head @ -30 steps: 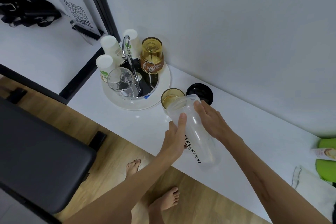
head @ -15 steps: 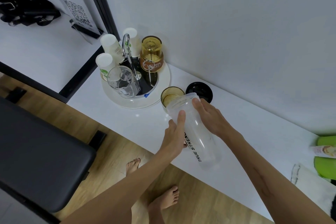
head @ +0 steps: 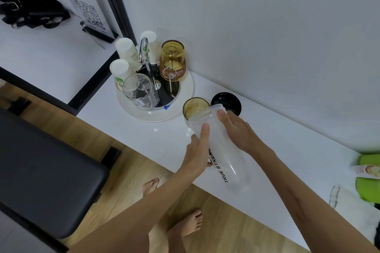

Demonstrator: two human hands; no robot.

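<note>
Over the near edge of the white tabletop [head: 287,150], the clear plastic bottle [head: 226,162] hung tilted, mouth at the amber glass [head: 193,107]. Left hand [head: 198,150] and right hand [head: 238,127] clasped its sides. It looked light, smooth and slightly squeezable; mid-body seemed the safest hold.

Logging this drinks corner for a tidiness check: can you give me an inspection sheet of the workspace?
Surface: white counter against a wall.
Job's things: shaker bottle tilted, mouth over an upright amber glass; black lid beside it.
Clutter: round tray with upturned paper cups, inverted amber glass, clear glass; cloth at right.
Hands: left hand and right hand both grip the shaker bottle.
Cables: nothing seen.
Surroundings: QR-code sign, wooden floor, black padded seat.
</note>
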